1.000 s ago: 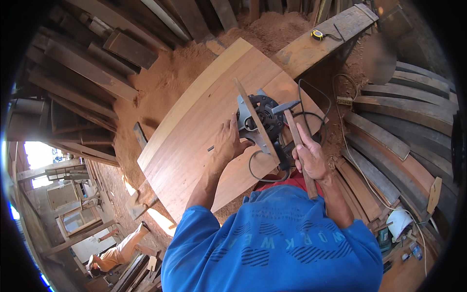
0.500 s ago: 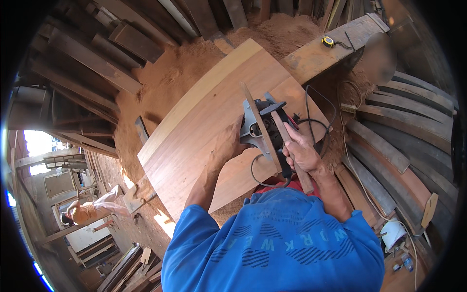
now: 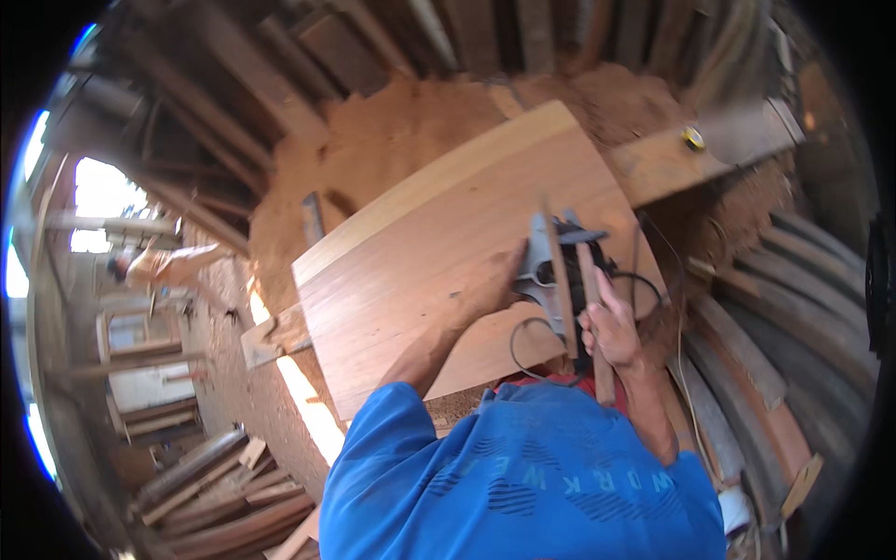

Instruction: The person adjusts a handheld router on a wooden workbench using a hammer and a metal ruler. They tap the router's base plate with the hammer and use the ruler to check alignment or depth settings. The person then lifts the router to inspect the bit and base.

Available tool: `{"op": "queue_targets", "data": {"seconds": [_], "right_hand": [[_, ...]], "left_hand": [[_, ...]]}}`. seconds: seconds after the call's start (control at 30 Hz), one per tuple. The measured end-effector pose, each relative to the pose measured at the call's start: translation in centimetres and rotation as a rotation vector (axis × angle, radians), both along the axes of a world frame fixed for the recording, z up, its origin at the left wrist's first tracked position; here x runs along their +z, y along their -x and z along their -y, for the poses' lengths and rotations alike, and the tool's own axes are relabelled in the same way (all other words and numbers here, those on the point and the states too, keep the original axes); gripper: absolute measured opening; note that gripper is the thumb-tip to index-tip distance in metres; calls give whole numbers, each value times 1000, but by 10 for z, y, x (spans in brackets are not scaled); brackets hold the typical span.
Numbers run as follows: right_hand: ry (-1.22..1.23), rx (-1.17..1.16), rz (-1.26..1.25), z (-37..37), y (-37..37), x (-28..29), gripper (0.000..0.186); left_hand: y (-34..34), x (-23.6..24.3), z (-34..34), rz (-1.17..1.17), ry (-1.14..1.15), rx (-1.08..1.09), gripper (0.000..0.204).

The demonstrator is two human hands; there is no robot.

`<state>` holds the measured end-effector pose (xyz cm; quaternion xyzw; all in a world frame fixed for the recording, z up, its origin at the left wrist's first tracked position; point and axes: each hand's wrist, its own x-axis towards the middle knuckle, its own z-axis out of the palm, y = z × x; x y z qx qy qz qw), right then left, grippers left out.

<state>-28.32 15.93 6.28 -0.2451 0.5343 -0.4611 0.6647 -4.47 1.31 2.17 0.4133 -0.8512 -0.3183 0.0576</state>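
A corded power tool [image 3: 539, 247] with a grey metal base and dark body lies on a broad wooden board [image 3: 411, 252], towards its right side. My left hand [image 3: 502, 278] grips the tool's left edge; the fingertips are partly hidden and blurred. Across the base runs a thin wooden strip [image 3: 561, 280]. My right hand [image 3: 611, 327] is closed round the wooden handle of what looks like a hammer [image 3: 587, 266], its dark head above the tool's far side. A black cord [image 3: 644, 280] loops beside the tool.
A beam [image 3: 653, 168] at the far right carries a yellow tape measure [image 3: 693, 139]. Sawdust [image 3: 392, 126] covers the ground behind the board. Curved planks [image 3: 747, 345] are stacked on the right, timber [image 3: 233, 485] at lower left. Another person [image 3: 159, 266] is at far left.
The whole view has shifted, so the board, tool and both hands appear further right and slightly lower. Both hands keep their holds; the far-left person appears higher in the picture.
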Motion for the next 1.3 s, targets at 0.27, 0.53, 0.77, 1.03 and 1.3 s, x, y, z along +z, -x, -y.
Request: {"op": "queue_targets", "data": {"seconds": [0.27,0.53,0.77,1.03,1.3], "right_hand": [[62,-9,63,-12,1,-20,66],[52,39,19,-9,6,-20,67],[2,21,-25,2,10,1,66],[138,-394,-56,8,39,-12,68],[-13,-9,122,5,26,2,71]], "left_hand": [[32,3,-21,131,-20,63,149],[24,20,-20,141,-77,65,146],[19,20,7,90,-243,3,132],[25,28,8,62,-184,-25,141],[18,24,4,177,-139,1,143]]}}
